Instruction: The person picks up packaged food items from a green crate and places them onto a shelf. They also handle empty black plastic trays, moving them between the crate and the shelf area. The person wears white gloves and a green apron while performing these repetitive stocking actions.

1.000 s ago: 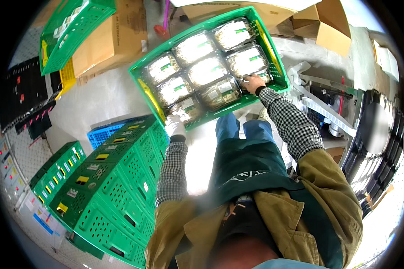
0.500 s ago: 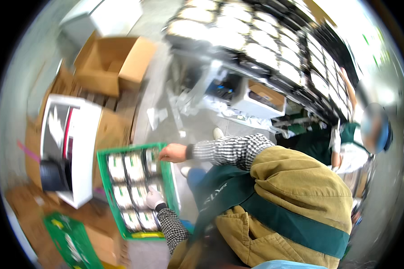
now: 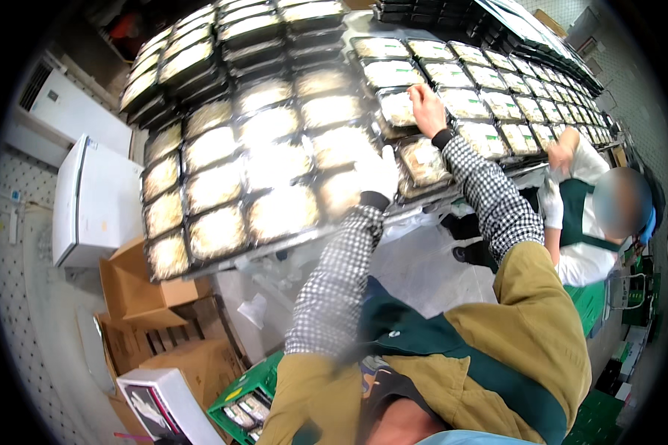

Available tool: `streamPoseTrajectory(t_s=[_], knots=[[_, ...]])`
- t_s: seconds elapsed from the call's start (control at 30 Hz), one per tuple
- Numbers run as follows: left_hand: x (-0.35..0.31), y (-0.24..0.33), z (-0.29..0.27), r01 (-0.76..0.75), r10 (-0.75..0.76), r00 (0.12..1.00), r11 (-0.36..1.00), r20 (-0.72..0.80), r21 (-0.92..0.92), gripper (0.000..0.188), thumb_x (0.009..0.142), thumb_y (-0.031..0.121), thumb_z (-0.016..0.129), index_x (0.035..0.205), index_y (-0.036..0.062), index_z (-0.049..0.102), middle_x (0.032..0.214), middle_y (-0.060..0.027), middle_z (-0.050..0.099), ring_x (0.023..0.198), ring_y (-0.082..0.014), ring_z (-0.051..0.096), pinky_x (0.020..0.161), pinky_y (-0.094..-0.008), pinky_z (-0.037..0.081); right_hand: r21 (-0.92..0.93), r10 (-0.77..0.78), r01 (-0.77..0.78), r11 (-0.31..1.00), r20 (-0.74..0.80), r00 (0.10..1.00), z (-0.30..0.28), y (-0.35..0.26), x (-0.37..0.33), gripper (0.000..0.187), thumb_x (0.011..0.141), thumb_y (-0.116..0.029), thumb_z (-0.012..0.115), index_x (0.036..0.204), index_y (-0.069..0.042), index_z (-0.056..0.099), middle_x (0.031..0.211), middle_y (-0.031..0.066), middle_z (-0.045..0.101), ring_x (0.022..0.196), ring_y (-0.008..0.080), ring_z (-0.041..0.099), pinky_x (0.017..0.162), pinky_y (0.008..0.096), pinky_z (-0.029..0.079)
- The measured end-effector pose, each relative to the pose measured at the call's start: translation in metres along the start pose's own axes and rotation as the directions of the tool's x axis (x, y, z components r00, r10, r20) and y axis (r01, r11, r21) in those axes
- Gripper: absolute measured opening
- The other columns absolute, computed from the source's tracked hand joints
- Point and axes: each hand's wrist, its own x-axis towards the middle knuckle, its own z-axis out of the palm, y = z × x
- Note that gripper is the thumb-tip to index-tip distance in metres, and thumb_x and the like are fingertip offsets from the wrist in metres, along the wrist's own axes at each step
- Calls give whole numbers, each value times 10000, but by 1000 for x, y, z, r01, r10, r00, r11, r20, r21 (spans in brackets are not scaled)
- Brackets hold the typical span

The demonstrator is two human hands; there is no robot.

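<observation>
Dozens of film-covered black trays of pale food (image 3: 280, 211) crowd a long table (image 3: 434, 199) spreading across 12 o'clock, stacked several deep at 11. Grey floor (image 3: 416, 259) shows below it; a white cabinet (image 3: 96, 196) stands at 9 o'clock, an open cardboard box (image 3: 137, 285) between 8 and 9, and a green crate (image 3: 256, 380) holding packs at 7. At 3 o'clock a co-worker (image 3: 583, 211) in a dark green apron stands by the table.

At 1 o'clock lies the labelled pack (image 3: 395, 110), its near side facing about 6 o'clock; its long axis cannot be told for certain. The person's bare right hand (image 3: 429, 111) meets its 3 o'clock side with curled fingers; whether they pinch it cannot be told. The gloved left hand (image 3: 377, 176), blurred, is over the trays nearer the body, just beside a brownish pack (image 3: 424, 161); its grip cannot be told.
</observation>
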Motion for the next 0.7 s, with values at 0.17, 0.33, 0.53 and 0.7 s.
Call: streamPoseTrajectory(t_s=[0.17,0.33,0.53,0.7], knots=[[59,59,74,246,-235,965,964,114,-100,895,851,510,528,1411,-57,121,1192,-260,466,1037,-371,542,845,-449,463,-369,65,-38,929,60,996,5,134,131,296,884,-297,498,956,-56,655,911,172,663,894,361,615,811,436,470],[98,47,85,282,-273,954,958,127,-60,629,863,501,527,1219,19,337,1120,-252,527,884,-415,605,744,-480,485,-493,222,-48,869,300,928,70,148,204,328,885,-306,480,1000,-58,661,1025,200,639,972,370,605,857,449,468],[95,50,58,80,-113,992,910,-57,-407,293,900,237,447,1074,3,419,690,-230,600,624,-394,600,570,-461,484,-688,188,217,693,462,866,109,265,300,411,871,-358,490,1107,-44,610,1081,204,623,995,353,601,861,444,470],[61,47,-29,58,-166,964,894,-209,-444,228,886,183,519,1019,49,392,653,-186,571,624,-350,602,559,-418,464,-491,60,363,792,653,755,107,296,395,515,887,-433,440,1115,2,597,1093,197,622,998,350,600,847,434,471]])
